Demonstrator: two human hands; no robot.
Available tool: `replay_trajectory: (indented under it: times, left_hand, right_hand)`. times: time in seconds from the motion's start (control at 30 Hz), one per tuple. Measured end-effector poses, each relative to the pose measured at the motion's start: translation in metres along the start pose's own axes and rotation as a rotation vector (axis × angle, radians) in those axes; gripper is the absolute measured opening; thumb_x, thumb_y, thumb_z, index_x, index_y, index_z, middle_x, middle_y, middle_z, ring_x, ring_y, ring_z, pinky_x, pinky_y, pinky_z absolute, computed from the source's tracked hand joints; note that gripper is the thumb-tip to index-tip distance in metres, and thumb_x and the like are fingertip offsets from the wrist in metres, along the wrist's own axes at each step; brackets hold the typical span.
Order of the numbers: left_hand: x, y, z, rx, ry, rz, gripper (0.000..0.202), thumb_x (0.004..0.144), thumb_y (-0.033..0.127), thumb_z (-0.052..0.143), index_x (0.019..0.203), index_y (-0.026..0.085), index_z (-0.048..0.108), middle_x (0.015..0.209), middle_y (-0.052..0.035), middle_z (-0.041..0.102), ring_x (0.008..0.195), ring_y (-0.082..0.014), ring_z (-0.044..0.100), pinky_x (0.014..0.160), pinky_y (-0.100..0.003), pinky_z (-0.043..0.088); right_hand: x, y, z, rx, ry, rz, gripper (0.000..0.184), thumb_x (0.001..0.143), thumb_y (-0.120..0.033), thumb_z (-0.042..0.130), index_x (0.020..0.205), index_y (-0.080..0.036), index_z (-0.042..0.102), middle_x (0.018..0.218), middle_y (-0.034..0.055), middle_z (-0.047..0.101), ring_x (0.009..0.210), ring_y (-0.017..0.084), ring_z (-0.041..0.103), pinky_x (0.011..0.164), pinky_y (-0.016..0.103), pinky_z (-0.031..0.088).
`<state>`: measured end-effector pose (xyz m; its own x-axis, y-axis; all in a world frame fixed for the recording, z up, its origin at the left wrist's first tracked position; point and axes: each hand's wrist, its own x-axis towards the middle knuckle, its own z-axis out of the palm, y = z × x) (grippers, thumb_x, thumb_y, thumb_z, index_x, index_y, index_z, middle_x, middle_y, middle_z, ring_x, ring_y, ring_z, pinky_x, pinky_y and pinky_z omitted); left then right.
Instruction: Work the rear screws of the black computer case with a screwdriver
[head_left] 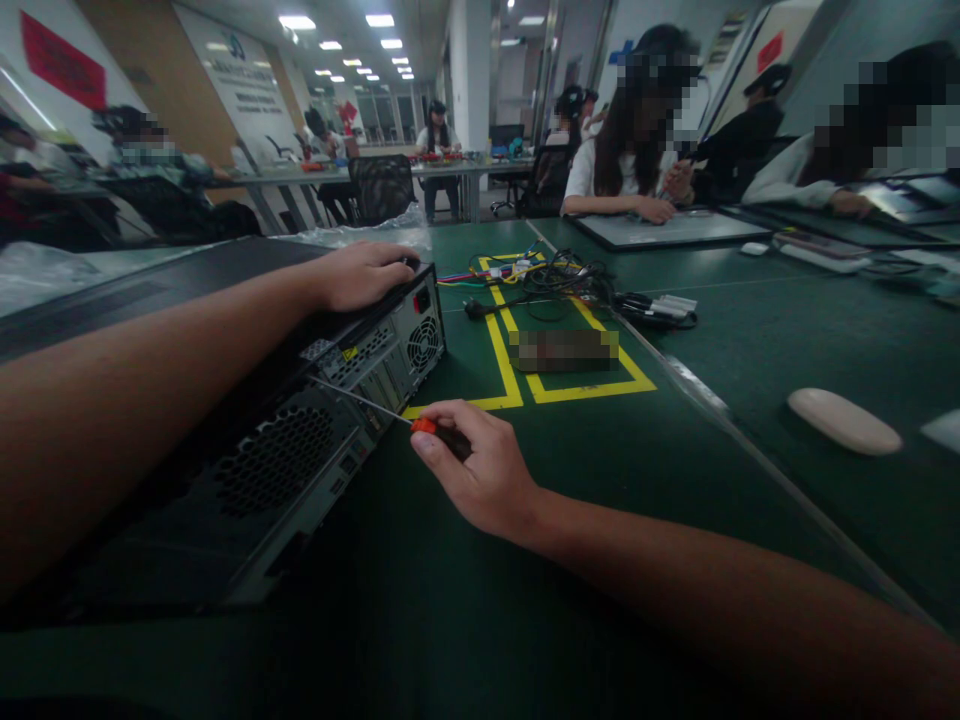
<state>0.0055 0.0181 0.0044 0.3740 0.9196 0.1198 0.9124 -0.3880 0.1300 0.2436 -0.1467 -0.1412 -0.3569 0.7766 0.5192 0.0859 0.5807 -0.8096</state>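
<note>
A black desktop computer case lies on its side on the green table, its rear panel with fan grille facing me. My left hand rests palm down on the case's top far corner, fingers curled over the edge. My right hand grips a screwdriver with an orange and black handle. Its thin metal shaft points left and its tip touches the case's rear panel.
A tangle of cables lies inside yellow tape markings beyond the case. A white mouse-like object sits at the right. Clear plastic wrap lies behind the case. Other people sit at the far tables with tablets.
</note>
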Motion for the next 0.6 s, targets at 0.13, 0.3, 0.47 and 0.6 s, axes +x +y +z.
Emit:
replay_trajectory:
  times: [0.13,0.3,0.47,0.6]
  left_hand:
    - [0.0004,-0.0013,0.0005,0.007,0.005,0.010,0.084,0.099,0.061,0.041,0.166,0.021,0.070,0.165,-0.0143,0.072,0.156,-0.0425,0.063,0.135,-0.054,0.044]
    - [0.0014,-0.0046,0.0015,0.023,0.013,0.015,0.084,0.099,0.063,0.040,0.166,0.024,0.070,0.164,-0.0128,0.073,0.156,-0.0413,0.062,0.134,-0.052,0.045]
    - [0.0009,-0.0034,0.0008,0.010,0.007,0.014,0.083,0.098,0.062,0.042,0.168,0.024,0.070,0.164,-0.0130,0.073,0.157,-0.0431,0.061,0.135,-0.054,0.044]
    - [0.0000,-0.0015,0.0000,0.000,0.005,0.010,0.084,0.099,0.062,0.043,0.167,0.022,0.070,0.167,-0.0147,0.071,0.157,-0.0441,0.061,0.135,-0.055,0.044]
  right_hand:
    - [-0.0003,0.0025,0.0013,0.000,0.007,-0.005,0.025,0.101,-0.041,0.083,0.117,-0.027,0.069,0.101,0.0008,0.083,0.085,0.020,0.078,0.083,0.034,0.064]
    - [0.0019,0.0038,0.0005,-0.017,0.008,-0.031,0.014,0.102,-0.034,0.078,0.109,-0.028,0.068,0.100,0.0014,0.082,0.087,0.021,0.079,0.085,0.036,0.065]
    - [0.0021,0.0027,0.0003,-0.011,0.003,-0.028,0.013,0.103,-0.034,0.077,0.109,-0.028,0.068,0.102,0.0017,0.082,0.089,0.021,0.079,0.087,0.036,0.065]
    - [0.0018,0.0029,0.0008,0.016,0.009,-0.037,0.014,0.104,-0.035,0.077,0.109,-0.027,0.067,0.100,0.0013,0.081,0.088,0.020,0.079,0.084,0.035,0.065]
